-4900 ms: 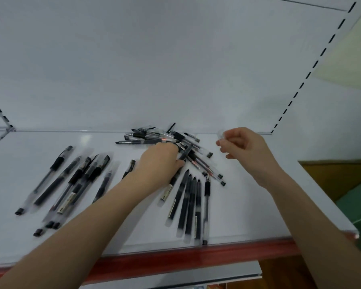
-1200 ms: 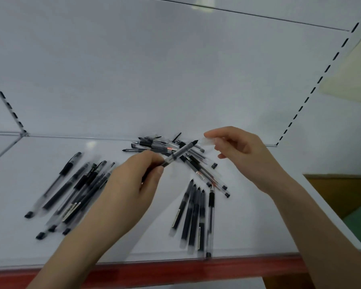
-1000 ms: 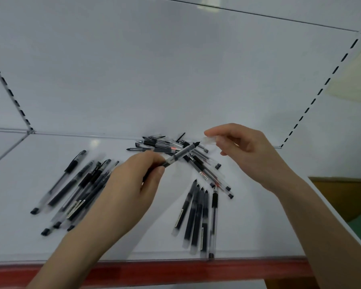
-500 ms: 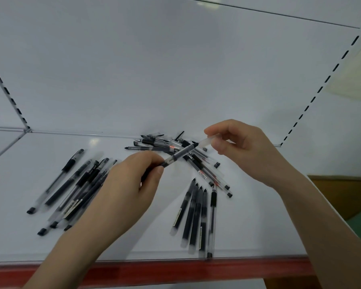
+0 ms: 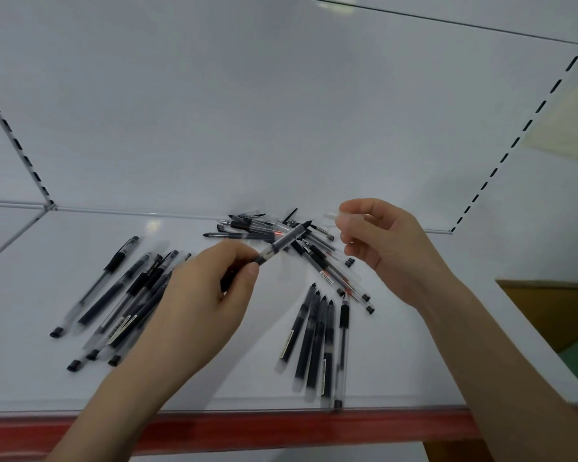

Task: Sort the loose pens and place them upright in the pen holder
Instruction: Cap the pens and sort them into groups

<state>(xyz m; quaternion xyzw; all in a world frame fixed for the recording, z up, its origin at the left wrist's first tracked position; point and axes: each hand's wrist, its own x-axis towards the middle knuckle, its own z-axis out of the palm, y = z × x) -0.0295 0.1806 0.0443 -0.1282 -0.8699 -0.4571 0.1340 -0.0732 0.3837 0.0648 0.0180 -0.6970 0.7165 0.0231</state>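
Sorting partly done, judging by the layout: one fanned row of pens [image 5: 121, 295] at 9 o'clock on the shelf [image 5: 414, 371], a neat row [image 5: 317, 345] at 5 o'clock, a tangled pile [image 5: 281, 231] unsorted at 12 o'clock. Left hand [image 5: 201, 301] fingers pinch an uncapped pen [image 5: 281, 243]; right hand [image 5: 384, 245] fingers pinch its clear cap [image 5: 344, 217], just apart from the tip. No pen holder in view, so nothing stands upright yet.

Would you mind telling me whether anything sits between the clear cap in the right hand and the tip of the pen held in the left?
Nothing visible does: open air separates the clear cap from the pen.
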